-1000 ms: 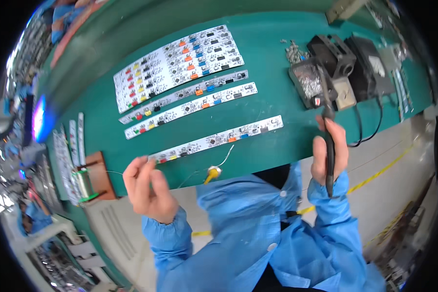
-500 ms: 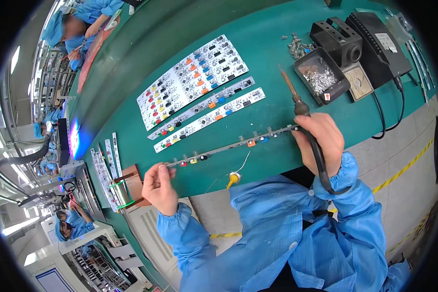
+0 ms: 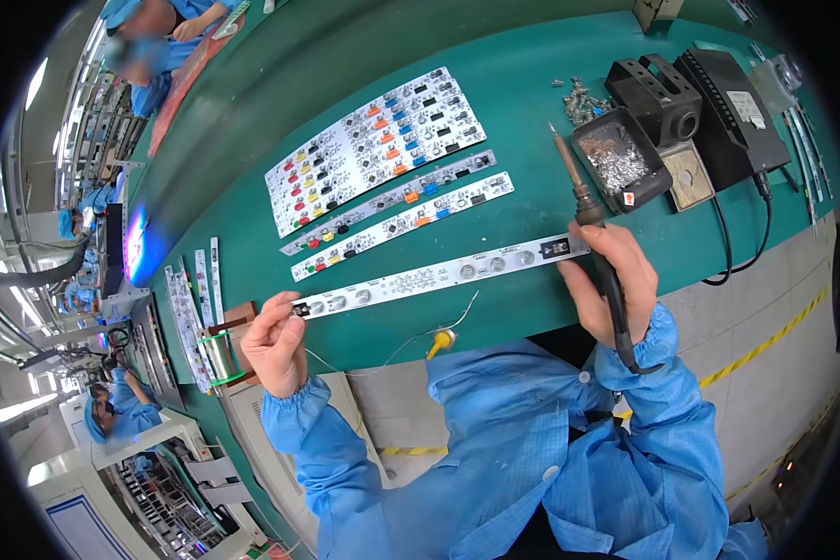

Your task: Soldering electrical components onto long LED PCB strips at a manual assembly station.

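Between my two hands a long narrow circuit board strip (image 3: 420, 282) is held above the green bench, its flat white face turned up, with round metal parts and a black part near each end. My left hand (image 3: 275, 345) is closed, pinching the strip's left end between thumb and fingers. At the other end, my right hand (image 3: 627, 280) grips the strip while also holding a soldering iron (image 3: 588, 207), whose tip points away from me. A yellow-tipped piece with thin wire (image 3: 441, 343) lies at the bench's near edge, below the strip.
Beyond the strip lie a panel of joined boards (image 3: 373, 149) and two separate strips (image 3: 411, 224) with coloured parts. At right stand a tray of solder scraps (image 3: 621, 161), an iron stand (image 3: 653, 93) and a black box (image 3: 733, 112). Left are a solder spool (image 3: 218, 358) and more strips (image 3: 185, 322).
The strip has turned from edge-on, coloured parts toward me, to its white face showing. My left hand has shifted left and slightly up; the right still holds the iron.
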Motion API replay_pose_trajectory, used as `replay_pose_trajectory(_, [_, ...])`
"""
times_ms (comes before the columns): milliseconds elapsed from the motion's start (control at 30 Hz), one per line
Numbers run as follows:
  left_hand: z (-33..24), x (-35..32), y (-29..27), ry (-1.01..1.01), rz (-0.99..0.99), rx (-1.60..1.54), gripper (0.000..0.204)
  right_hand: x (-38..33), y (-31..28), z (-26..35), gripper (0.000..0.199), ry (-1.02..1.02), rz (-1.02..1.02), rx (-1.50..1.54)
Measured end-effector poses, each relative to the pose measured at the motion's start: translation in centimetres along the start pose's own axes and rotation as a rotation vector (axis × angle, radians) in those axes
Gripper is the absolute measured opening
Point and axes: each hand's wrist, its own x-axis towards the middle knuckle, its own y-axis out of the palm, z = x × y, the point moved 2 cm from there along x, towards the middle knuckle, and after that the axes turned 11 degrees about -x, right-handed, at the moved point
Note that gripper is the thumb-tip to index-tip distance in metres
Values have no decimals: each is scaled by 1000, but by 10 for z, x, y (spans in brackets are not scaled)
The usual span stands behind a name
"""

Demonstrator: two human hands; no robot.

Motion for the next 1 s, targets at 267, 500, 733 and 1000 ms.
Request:
replay_pose_trajectory(267, [-3,-1,-1,67,35,51,25,-4,1,-9,53,5,57,142])
replay_pose_trajectory(500, [-3,-1,3,106,-28,74,23,-7,5,-8,57,-40,35,210])
replay_pose_trajectory(733, [-10,-1,19,15,-33,238,27,-24,4,-18,45,-22,-67,131])
replay_pose_trajectory(1000, [-23,-17,26,14,-30,33,30,-33,1,-31,49,71,-13,206])
